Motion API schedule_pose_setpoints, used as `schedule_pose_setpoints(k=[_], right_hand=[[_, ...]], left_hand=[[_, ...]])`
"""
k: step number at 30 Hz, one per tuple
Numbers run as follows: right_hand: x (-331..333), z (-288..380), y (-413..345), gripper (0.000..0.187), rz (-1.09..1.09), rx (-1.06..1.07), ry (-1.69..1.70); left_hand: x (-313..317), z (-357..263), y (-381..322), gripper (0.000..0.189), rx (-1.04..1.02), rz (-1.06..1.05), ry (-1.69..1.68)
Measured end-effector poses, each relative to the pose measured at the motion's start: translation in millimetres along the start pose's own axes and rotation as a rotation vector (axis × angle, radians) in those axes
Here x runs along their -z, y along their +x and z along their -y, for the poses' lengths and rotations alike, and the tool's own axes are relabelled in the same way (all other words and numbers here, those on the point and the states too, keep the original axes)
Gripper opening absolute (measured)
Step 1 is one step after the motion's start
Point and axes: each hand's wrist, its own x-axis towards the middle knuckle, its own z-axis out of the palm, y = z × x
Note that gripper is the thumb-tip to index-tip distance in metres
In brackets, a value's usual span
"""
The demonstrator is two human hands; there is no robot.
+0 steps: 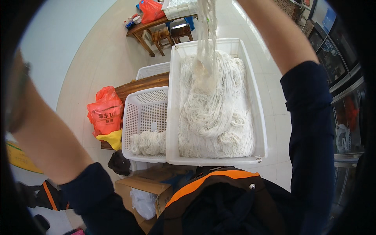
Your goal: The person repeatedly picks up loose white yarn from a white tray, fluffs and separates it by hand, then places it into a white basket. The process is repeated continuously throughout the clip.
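A large white plastic tub (262, 117) stands before me, filled with a tangled heap of thin white noodles (211, 117). A blurred bunch of noodle strands (207, 32) hangs over the heap from beyond the top edge of the picture. My right forearm reaches up past the top edge, so my right hand is out of view; what it holds is not visible. My left forearm rises at the far left, where its end is blurred and dark, and the left hand cannot be made out. Left of the tub, a white perforated basket (147, 108) holds small noodle bundles (148, 143) at its near end.
A red plastic bag (106, 113) and a yellow piece (113, 138) lie left of the basket on a wooden surface (141, 83). Below is an open cardboard box (142, 179) with white plastic inside. Farther back stand wooden stools (161, 36) and a table (141, 28); glass-fronted cabinets (346, 123) line the right.
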Motion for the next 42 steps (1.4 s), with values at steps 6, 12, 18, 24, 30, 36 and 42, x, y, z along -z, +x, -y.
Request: schedule_pose_setpoints(k=[6, 12, 18, 24, 30, 36, 42], right_hand=[[-81.6, -60.2, -205.7, 0.058, 0.570, -0.565, 0.116], [-62.9, -24.3, -347.7, 0.096, 0.918, -0.748, 0.437], [-80.8, 52.9, -377.3, 0.107, 0.289, -0.681, 0.663], [-129.5, 40.3, -345.1, 0.049, -0.139, -0.897, 0.910], [-76.2, -6.1, -296.3, 0.028, -0.250, -0.456, 0.346], [-70.0, -5.7, -266.8, 0.031, -0.009, -0.173, 0.177], [-97.0, 15.6, -316.2, 0.041, 0.445, -0.456, 0.522]], left_hand=[[-43.8, 120.0, -19.9, 0.028, 0.289, 0.169, -0.331], [-53.2, 243.1, -52.2, 0.025, 0.619, -0.083, -0.265], [-82.4, 255.6, -84.9, 0.024, 0.545, 0.009, 0.113], [-104.7, 209.3, -121.2, 0.048, 0.795, -0.052, 0.373], [-70.5, 231.4, -195.1, 0.072, 1.042, -0.266, 0.137], [-68.6, 258.7, -246.4, 0.072, 1.269, -0.117, -0.253], [-62.6, 252.9, -228.6, 0.061, 0.582, 0.010, -0.399]])
